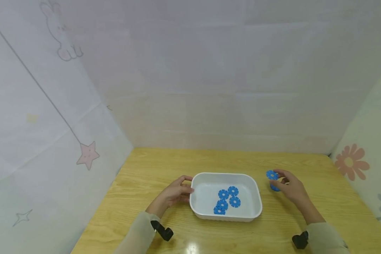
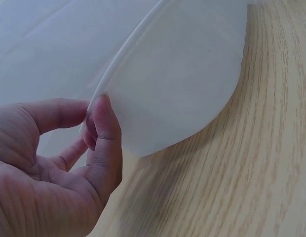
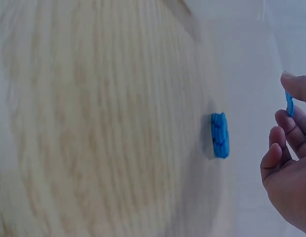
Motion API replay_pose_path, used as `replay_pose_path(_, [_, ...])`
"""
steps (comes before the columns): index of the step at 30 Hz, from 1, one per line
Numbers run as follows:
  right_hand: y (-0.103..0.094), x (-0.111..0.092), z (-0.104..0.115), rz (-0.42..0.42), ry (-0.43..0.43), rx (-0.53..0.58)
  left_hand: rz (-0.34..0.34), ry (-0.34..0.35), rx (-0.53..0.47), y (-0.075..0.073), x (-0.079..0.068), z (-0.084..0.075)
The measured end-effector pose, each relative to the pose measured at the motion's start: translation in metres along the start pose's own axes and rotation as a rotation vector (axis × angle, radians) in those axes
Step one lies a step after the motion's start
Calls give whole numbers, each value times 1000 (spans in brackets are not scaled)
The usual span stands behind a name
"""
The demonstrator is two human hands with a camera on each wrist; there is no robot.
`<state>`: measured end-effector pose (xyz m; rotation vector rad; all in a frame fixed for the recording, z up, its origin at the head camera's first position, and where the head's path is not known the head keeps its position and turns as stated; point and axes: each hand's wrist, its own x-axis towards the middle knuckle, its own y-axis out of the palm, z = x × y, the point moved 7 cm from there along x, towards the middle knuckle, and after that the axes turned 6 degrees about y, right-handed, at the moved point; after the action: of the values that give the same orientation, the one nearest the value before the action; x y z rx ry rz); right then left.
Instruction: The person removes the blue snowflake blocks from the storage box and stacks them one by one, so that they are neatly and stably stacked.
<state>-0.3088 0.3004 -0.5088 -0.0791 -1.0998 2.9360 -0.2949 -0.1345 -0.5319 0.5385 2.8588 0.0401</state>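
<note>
A white plastic tray (image 1: 197, 203) sits on the wooden table, with several blue snowflake discs (image 1: 235, 201) lying loose inside it. At its left end, my left hand (image 1: 174, 192) pinches the rim between thumb and fingers; the left wrist view shows this hand (image 2: 69, 148) on the tray wall (image 2: 177, 74) close up. To the right of the tray, my right hand (image 1: 292, 187) holds a single blue snowflake disc (image 1: 272, 175) between thumb and fingertips. Below that disc, a short stack of blue snowflake discs (image 3: 220, 136) stands on the table, partly hidden by the hand in the head view.
Wooden tabletop (image 1: 165, 162) extends around the tray. Pale printed sheets hang behind and at both sides, with a pink star (image 1: 88, 155) on the left and a red flower (image 1: 350, 162) on the right. Black wrist cameras sit at both sleeves.
</note>
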Motion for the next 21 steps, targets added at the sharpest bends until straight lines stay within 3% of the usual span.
replay_pose_path(21, [4, -1, -32, 51, 57, -82, -2, -3, 8, 0, -1, -1])
